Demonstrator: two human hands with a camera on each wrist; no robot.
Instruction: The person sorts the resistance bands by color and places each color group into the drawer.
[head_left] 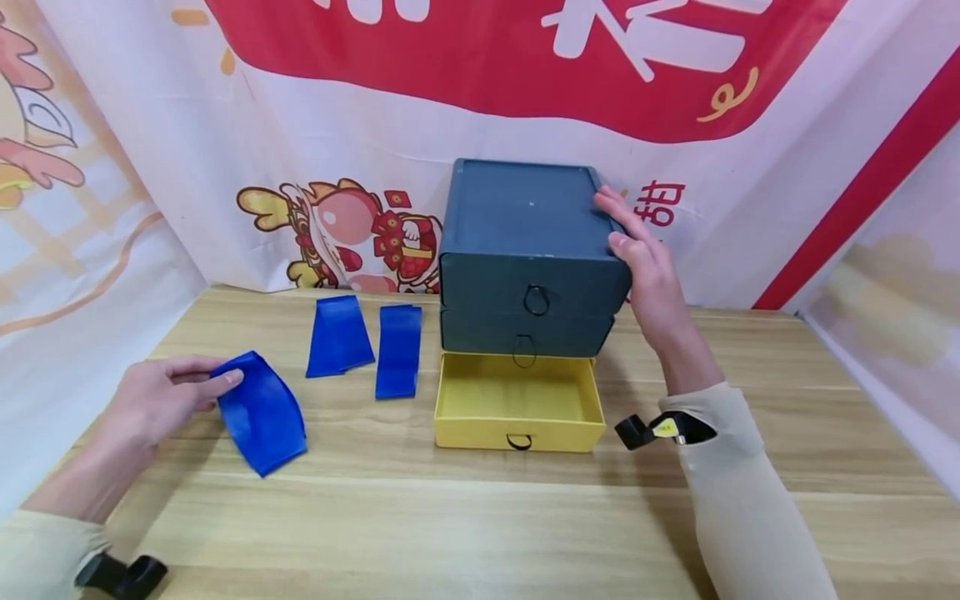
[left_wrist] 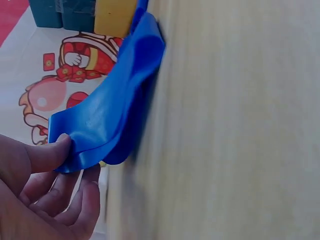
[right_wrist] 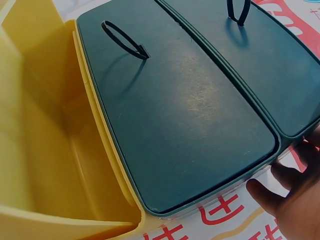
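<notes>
My left hand (head_left: 161,396) pinches a folded blue sheet (head_left: 262,412) by its upper corner, thumb on top; in the left wrist view the sheet (left_wrist: 100,115) bends down onto the wooden table. Two more blue folded pieces, a wider one (head_left: 339,336) and a narrow one (head_left: 398,350), lie farther back. With its fingers spread, my right hand (head_left: 648,267) rests against the right side and top edge of a dark teal drawer box (head_left: 525,208). Below it a yellow drawer (head_left: 517,435) stands pulled out, nothing showing inside.
Black loop pulls hang on the drawer fronts, one of them a yellow-front loop (head_left: 519,442). Behind the wooden table (head_left: 480,517) hangs a printed red and white cloth (head_left: 337,117), close to the back of the box. Wrist cameras sit on both sleeves.
</notes>
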